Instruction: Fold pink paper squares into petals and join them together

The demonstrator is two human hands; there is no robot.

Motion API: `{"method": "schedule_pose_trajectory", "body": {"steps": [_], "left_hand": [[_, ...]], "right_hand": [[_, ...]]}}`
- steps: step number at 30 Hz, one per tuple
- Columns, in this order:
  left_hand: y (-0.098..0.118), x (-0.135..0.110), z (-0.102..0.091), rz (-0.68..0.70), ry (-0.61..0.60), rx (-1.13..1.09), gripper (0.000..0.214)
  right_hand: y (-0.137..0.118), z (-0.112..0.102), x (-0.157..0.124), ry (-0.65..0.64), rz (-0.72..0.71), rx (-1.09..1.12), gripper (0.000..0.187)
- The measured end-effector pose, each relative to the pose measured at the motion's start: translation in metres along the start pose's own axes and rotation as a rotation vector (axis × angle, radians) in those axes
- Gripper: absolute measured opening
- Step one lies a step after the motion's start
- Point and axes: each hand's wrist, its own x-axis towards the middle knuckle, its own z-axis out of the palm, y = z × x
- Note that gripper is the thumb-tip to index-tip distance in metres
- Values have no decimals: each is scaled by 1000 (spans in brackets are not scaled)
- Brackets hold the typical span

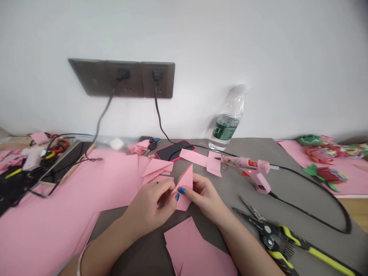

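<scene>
Pink folded paper (187,179) sits between the two hands, just above the grey table (138,247), its pointed tip upward and its lower edge slanting down below the thumbs. The left hand (156,203) pinches it from the left side, fingers curled inward, the thumb with its blue nail pressed near the middle. The right hand (208,197) grips it from the right, thumb across the front and fingers bent behind. Both forearms reach in from the lower corners and converge on the paper; a bracelet (80,260) circles the left wrist.

Below the hands, between the forearms, lie loose pink sheets (198,249), partly overlapped by the right forearm. Just beyond the left hand are folded pieces (156,168), and large pink sheets (66,211) spread out to the left. Farther back lies a phone (175,150) with a pink edge, near a paper strip (193,156). To the right, a pink glue gun (254,168) points its nozzle over a small paper square (214,165); whether they touch is unclear. Nearer, beside the right forearm, lies a black-and-yellow cutting tool (268,230). A water bottle (226,126) stands by the wall, and paper flowers (322,155) rest at far right.
</scene>
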Motion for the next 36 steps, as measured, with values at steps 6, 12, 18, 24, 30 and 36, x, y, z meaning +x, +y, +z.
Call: {"method": "schedule_pose_trajectory", "body": {"steps": [6,12,18,24,30,36], "left_hand": [[1,2,0,37,12,14,22],[3,2,-1,60,10,22,24],[1,1,-1,83,19,39,24],[1,3,-1,91,19,77,25],[1,2,1,46,11,64,26],[2,3,-1,-4,-35,-62,27]], "right_hand": [[-2,0,-1,-3,4,-4,18],[-1,1,0,-5,9,18,17],[-1,0,-1,-12,9,9,18],[1,0,-1,-23,-12,-37,16],[1,-1,-1,35,-58,-122,29],[1,-1,-1,38,-102,-151,35]]}}
